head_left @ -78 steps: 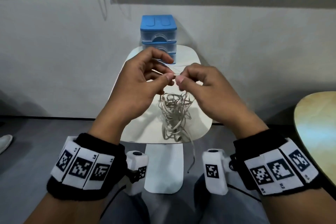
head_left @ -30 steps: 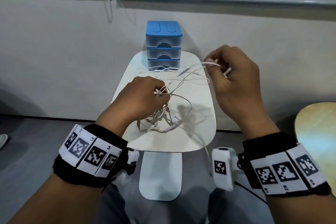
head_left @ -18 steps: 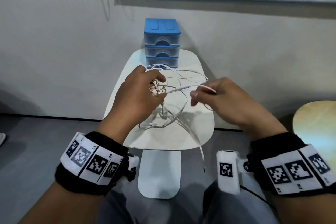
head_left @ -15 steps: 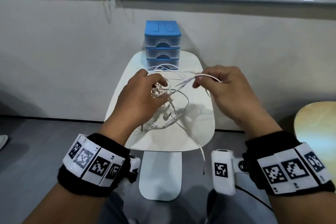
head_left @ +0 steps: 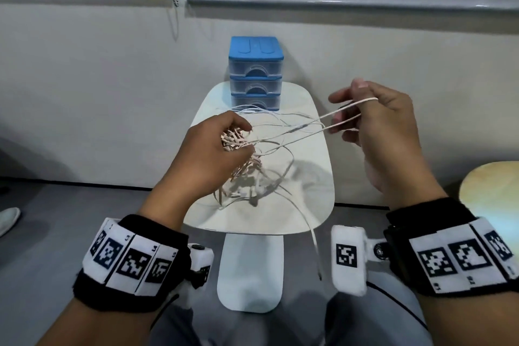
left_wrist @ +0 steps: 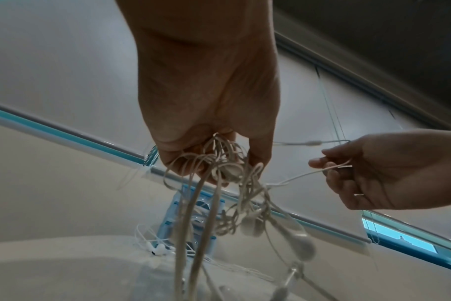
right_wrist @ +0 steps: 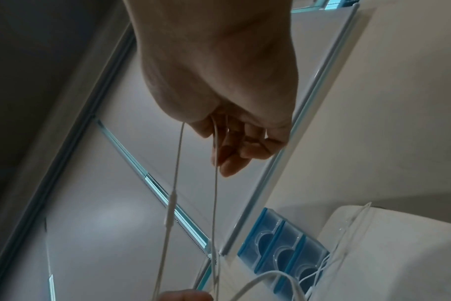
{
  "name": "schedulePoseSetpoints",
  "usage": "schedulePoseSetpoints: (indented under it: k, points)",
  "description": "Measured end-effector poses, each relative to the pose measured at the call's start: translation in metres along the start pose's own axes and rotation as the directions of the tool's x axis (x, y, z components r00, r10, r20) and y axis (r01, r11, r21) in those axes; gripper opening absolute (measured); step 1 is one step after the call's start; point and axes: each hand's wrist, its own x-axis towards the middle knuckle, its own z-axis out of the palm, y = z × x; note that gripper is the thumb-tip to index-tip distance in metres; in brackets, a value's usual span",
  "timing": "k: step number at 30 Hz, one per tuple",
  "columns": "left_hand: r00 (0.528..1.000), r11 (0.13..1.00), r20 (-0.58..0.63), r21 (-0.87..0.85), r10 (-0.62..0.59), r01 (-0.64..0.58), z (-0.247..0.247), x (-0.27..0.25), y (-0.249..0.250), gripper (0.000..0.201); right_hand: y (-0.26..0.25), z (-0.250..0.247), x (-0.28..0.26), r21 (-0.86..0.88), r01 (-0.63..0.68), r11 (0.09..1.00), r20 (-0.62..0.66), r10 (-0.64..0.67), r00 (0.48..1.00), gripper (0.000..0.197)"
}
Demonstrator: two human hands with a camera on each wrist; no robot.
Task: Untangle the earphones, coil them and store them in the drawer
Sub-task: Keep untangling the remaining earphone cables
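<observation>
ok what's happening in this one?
A person is untangling earphones over a small white table. The left hand grips the knotted bundle above the tabletop, while the right hand holds a loop of cable, hooked over its fingers and drawn out to the right. Most of the cable is a tangle, nothing coiled yet. All three drawers of the blue drawer unit at the back are closed.

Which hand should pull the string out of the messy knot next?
Right. The right hand already has a loop of the earphone cable hooked over its fingers, stretched away from the tangle that the left hand grips.
</observation>
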Motion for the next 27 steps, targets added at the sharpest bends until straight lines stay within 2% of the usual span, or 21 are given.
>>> schedulePoseSetpoints:
  k: [2, 5, 7, 9, 11, 13, 15, 17, 21, 23, 25, 27]
  points:
    - [1.0, 1.0, 0.019, -0.003, 0.012, -0.012, 0.001, -0.001, 0.002, 0.024, -0.006, 0.001, 0.001, 0.009, -0.11, 0.994, 0.076, 0.109, 0.991, 0.049]
    - [0.999, 0.999, 0.026, -0.006, 0.037, -0.037, 0.006, 0.0, 0.006, 0.023, -0.011, 0.006, -0.002, 0.005, -0.278, 0.961, 0.236, 0.269, 0.934, 0.053]
    - [0.997, 0.998, 0.043, -0.006, 0.067, -0.066, 0.01, 0.0, 0.008, 0.024, -0.012, 0.013, -0.008, 0.054, -0.324, 0.945, 0.346, 0.286, 0.893, 0.05]
    - [0.992, 0.995, 0.085, 0.007, 0.095, -0.096, 0.015, 0.0, 0.009, 0.024, -0.011, 0.022, -0.013, 0.121, -0.314, 0.942, 0.44, 0.233, 0.867, 0.052]
    - [0.986, 0.994, 0.14, 0.046, 0.093, -0.1, 0.018, 0.0, 0.009, 0.025, -0.009, 0.031, -0.014, 0.158, -0.232, 0.96, 0.46, 0.136, 0.877, 0.053]
    - [0.98, 0.993, 0.189, 0.087, 0.068, -0.085, 0.018, 0.001, 0.008, 0.025, -0.008, 0.034, -0.011, 0.137, -0.032, 0.99, 0.392, -0.024, 0.92, 0.054]
    - [0.974, 0.993, 0.22, 0.088, 0.063, -0.084, 0.016, 0.002, 0.007, 0.022, -0.008, 0.033, -0.009, 0.086, 0.16, 0.983, 0.305, -0.179, 0.936, 0.054]
    - [0.975, 0.995, 0.217, 0.073, 0.045, -0.062, 0.013, 0.003, 0.005, 0.023, -0.008, 0.03, -0.008, 0.058, 0.253, 0.966, 0.25, -0.26, 0.933, 0.052]
    - [0.98, 1.0, 0.199, 0.013, -0.006, 0.004, 0.007, 0.001, 0.006, 0.015, -0.003, 0.025, -0.006, 0.036, 0.3, 0.953, 0.133, -0.302, 0.944, 0.046]
    - [0.983, 1.0, 0.185, -0.006, -0.02, 0.022, 0.007, 0.0, 0.008, 0.013, 0.003, 0.025, -0.005, -0.042, 0.345, 0.937, 0.102, -0.34, 0.935, 0.042]
    - [0.985, 0.999, 0.17, -0.019, -0.033, 0.037, 0.007, 0.0, 0.009, 0.015, 0.009, 0.025, -0.005, -0.22, 0.379, 0.899, 0.163, -0.349, 0.923, 0.034]
    - [0.986, 0.998, 0.159, -0.035, -0.043, 0.049, 0.007, 0.0, 0.01, 0.018, 0.012, 0.025, -0.007, -0.453, 0.364, 0.814, 0.295, -0.249, 0.923, 0.026]
